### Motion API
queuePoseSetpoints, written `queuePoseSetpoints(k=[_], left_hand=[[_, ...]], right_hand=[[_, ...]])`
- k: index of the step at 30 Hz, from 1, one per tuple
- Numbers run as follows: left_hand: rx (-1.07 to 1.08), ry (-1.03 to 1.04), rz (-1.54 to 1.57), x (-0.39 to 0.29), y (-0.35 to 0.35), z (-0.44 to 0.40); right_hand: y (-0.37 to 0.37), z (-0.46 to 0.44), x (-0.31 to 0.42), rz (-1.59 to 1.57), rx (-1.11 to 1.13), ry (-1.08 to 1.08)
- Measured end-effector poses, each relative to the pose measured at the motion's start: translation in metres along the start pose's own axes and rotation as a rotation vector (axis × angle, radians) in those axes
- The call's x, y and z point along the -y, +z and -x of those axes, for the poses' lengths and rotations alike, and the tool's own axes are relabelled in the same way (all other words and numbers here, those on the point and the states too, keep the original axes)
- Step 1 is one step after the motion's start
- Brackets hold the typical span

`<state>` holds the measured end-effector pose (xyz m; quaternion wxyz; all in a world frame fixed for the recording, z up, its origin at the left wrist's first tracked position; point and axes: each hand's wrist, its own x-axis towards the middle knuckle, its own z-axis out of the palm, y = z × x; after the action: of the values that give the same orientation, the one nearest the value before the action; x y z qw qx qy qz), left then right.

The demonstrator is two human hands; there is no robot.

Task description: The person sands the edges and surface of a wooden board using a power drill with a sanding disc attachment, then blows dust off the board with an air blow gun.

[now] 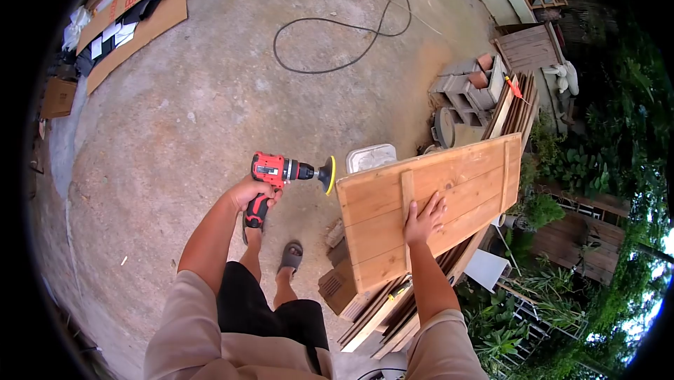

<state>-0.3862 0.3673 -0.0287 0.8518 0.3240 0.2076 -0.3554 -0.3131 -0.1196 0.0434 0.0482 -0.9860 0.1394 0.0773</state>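
My left hand (257,194) is wrapped round the handle of a red and black cordless drill (269,167). On the drill's front sits a round sanding pad (328,175) with a yellow rim, facing the left edge of a wooden panel (372,229) and a small distance from it. The panel is made of joined boards with two crosswise battens (408,204). My right hand (425,220) lies on the panel beside the nearer batten, fingers spread. Beneath the panel are stacked wooden planks (368,329).
A black cable (316,71) loops over the concrete floor (175,99). Concrete blocks (467,95), a white container lid (371,157) and a cardboard box (340,287) stand around the panel. Flattened cardboard (168,11) lies at the upper left. Plants (544,211) line the right side.
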Motion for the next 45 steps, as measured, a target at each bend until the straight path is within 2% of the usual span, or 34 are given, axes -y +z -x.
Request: queuePoseSetpoints(k=[5, 11, 15, 20, 28, 32, 45], left_hand=[[0.071, 0.036, 0.016, -0.007, -0.005, -0.009], [-0.022, 0.011, -0.118, -0.016, -0.016, -0.015], [0.023, 0.042, -0.056, -0.019, -0.025, -0.011], [-0.023, 0.103, -0.084, -0.021, -0.009, -0.003], [-0.136, 0.205, -0.145, 0.02, 0.028, 0.021], [-0.215, 0.214, -0.028, 0.043, 0.045, 0.03], [-0.209, 0.293, 0.091, 0.104, 0.073, 0.041]], right_hand=[[-0.002, 0.002, 0.004, 0.005, 0.014, 0.013], [0.003, -0.003, -0.004, 0.006, 0.004, -0.004], [0.0, 0.002, -0.001, 0.008, 0.014, 0.003], [0.003, 0.0, -0.001, 0.0, 0.0, -0.011], [0.003, 0.0, -0.003, -0.008, 0.002, -0.017], [0.003, -0.002, -0.001, 0.006, 0.008, -0.007], [0.002, 0.002, -0.001, 0.007, -0.031, -0.031]])
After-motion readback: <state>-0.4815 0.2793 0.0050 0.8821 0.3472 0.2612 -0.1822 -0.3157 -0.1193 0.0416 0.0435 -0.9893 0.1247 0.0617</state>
